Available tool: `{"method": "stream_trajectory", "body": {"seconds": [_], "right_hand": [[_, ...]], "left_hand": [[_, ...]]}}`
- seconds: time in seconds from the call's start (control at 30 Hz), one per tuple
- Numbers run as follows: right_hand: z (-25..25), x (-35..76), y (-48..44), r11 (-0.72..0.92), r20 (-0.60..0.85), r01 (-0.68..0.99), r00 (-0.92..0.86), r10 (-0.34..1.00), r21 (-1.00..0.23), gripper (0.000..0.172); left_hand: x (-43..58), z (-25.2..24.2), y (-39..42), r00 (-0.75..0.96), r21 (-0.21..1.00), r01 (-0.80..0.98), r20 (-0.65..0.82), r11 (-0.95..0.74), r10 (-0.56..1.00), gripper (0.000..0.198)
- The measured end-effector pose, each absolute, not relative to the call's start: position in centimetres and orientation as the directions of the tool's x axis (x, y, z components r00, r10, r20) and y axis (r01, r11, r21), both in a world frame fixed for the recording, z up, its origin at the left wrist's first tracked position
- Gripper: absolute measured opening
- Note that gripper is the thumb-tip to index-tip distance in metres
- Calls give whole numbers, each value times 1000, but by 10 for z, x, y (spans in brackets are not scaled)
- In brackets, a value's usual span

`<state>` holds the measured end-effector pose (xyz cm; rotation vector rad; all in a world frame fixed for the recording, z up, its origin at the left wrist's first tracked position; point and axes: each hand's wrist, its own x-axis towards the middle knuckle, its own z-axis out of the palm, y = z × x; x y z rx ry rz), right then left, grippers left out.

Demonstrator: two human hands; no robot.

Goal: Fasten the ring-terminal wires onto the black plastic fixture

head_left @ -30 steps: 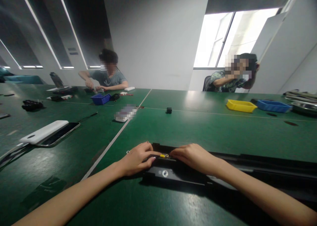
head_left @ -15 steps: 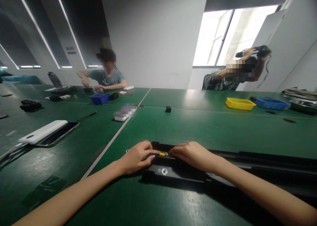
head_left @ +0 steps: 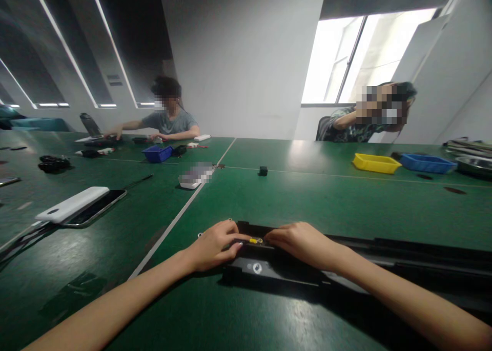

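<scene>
A long black channel-shaped housing (head_left: 284,271) lies on the green table, running off to the right, with a round whitish spot on its near wall. Inside its left end is a ring terminal (head_left: 253,241) with a yellow sleeve. My left hand (head_left: 215,246) reaches in from the left, index finger against the sleeve and thumb just below, closed around the terminal's wire end. Two more metal rings peek out beside that hand. On the right, my right hand (head_left: 300,241) is closed, fingertips together and pointing down into the channel close to the ring; whatever they hold is hidden.
A white power bank (head_left: 73,205) and a phone (head_left: 96,209) lie to the left with cables. Farther off are a small black cube (head_left: 263,171), a blue bin (head_left: 157,153), a yellow bin (head_left: 376,163) and another blue bin (head_left: 428,163). Two people sit across the table.
Both my hands and the terminal hold nearly the same pose; the view has shifted slightly. Across the table, one person's arm has stretched leftward and the other has lowered a headset toward the face.
</scene>
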<state>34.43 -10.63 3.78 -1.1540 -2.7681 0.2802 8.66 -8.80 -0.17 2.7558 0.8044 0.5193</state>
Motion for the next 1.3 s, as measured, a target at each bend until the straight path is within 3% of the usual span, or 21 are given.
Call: {"method": "stream_trajectory", "body": {"seconds": [1.3], "right_hand": [[38, 345, -107, 693, 58, 687, -700, 712, -216, 31]], "left_hand": [[87, -1, -88, 784, 310, 480, 268, -821, 560, 33]]}}
